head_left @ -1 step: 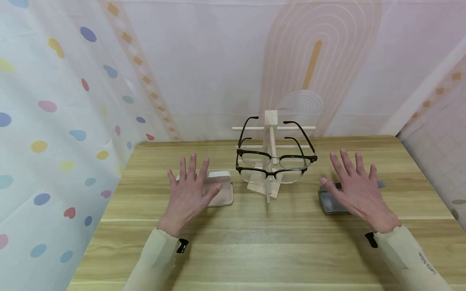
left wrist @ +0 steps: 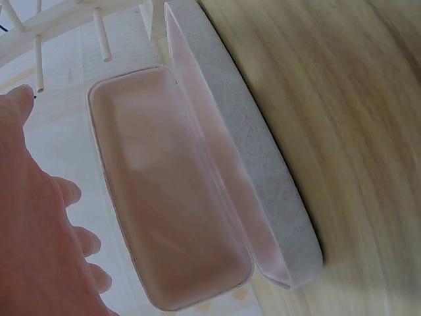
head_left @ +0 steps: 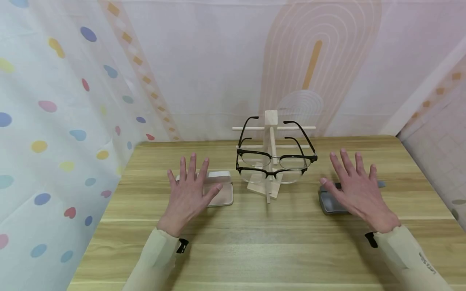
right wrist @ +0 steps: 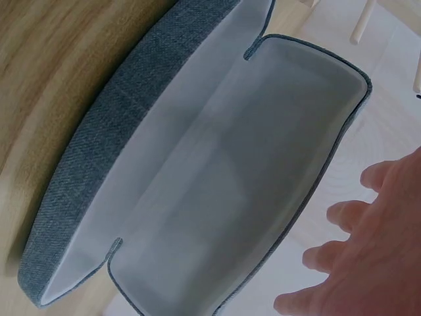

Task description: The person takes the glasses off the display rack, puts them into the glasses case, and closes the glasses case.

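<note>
My left hand (head_left: 187, 196) is spread palm down above a white glasses case (head_left: 223, 194) on the left. In the left wrist view that glasses case (left wrist: 171, 191) stands open, its pink lining bare. On the right, my right hand (head_left: 358, 192) hovers with fingers spread over a grey-blue glasses case (head_left: 332, 203). The right wrist view has this fabric glasses case (right wrist: 243, 158) open, with nothing inside. Between the hands, two pairs of dark-rimmed glasses hang on a wooden stand: upper glasses (head_left: 255, 152) and lower glasses (head_left: 270, 173). Neither hand holds anything.
The wooden display stand (head_left: 271, 118) has thin pegs sticking out sideways and forward. It stands on the wood-grain table (head_left: 269, 250) near the back. A patterned curtain (head_left: 204, 72) hangs behind the table and along its left side.
</note>
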The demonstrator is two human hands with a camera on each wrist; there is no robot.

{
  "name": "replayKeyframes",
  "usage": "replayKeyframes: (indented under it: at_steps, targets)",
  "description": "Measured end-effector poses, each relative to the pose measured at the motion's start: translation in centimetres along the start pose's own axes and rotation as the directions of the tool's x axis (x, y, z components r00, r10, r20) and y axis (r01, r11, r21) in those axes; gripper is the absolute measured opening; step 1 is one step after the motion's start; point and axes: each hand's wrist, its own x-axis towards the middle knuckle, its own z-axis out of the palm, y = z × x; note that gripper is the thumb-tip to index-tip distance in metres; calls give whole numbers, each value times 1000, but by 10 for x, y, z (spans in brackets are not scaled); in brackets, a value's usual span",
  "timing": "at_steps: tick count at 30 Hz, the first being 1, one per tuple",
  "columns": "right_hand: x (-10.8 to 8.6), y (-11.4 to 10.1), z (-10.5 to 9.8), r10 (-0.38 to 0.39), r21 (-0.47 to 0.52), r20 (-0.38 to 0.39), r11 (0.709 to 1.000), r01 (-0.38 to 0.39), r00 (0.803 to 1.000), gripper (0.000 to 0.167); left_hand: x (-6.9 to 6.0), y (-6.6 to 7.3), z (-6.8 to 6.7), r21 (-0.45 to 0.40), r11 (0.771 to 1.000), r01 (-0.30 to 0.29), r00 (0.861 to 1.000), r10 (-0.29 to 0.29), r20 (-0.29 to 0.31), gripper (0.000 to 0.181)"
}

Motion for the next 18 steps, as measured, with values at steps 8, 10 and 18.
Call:
replayKeyframes:
  at_steps: [8, 10, 18]
  targets:
    - [2, -3, -2, 3, -11, 18, 1000, -2, 1000, 82, -2, -1, -3, -1, 1000, 4, 1000, -4, 11, 88]
    - [1, -4, -2, 4, -5, 20, 1000, -4, 1000, 82, -2, -1, -4, -2, 1000, 7, 1000, -7, 14, 88]
    - [-4, -4, -3, 11, 34, -3, 999, -11, 1000, 80, -5, 2, -3, -36, 999, 2, 1000, -2, 0, 88]
